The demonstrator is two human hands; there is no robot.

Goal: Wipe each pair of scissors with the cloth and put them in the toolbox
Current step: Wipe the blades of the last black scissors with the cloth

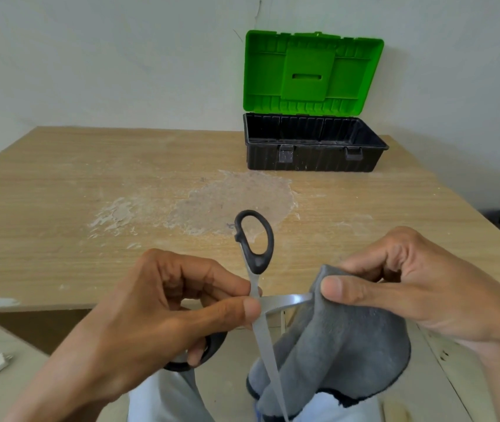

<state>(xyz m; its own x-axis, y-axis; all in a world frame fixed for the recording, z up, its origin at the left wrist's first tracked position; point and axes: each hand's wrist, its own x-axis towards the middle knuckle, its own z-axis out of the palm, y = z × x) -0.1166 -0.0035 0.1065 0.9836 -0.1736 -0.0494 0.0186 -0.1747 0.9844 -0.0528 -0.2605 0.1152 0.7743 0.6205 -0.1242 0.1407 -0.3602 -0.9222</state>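
1. Wiping is the step in hand. The scissors (254,283) are spread wide open in front of the person, above the near edge of the table (90,184), and are not yet in the toolbox (312,161).
2. The left hand (151,309) holds them where the two blades cross. Its thumb and forefinger pinch the metal there, and its lower fingers curl at the lower handle loop.
3. The right hand (410,287) pinches the cloth (343,345) around the end of the blade that points to the right. Thumb and fingers are closed on the fabric, with the tip hidden inside.
4. I judge that the next move is to draw the cloth along this blade and then along the second one, which points down. This needs a light grip, because the edges can cut. After that the scissors must be closed and carried well forward to the box.
5. The blades are thin, smooth grey metal with a little shine. The handles are black plastic oval loops. The cloth is grey, thick and fleecy, and hangs in soft folds.
6. The toolbox stands at the far right of the table, with a black ribbed base and a bright green lid (312,71) standing open.
7. The table is pale wood grain with a rough whitish stain (236,199) in the middle.
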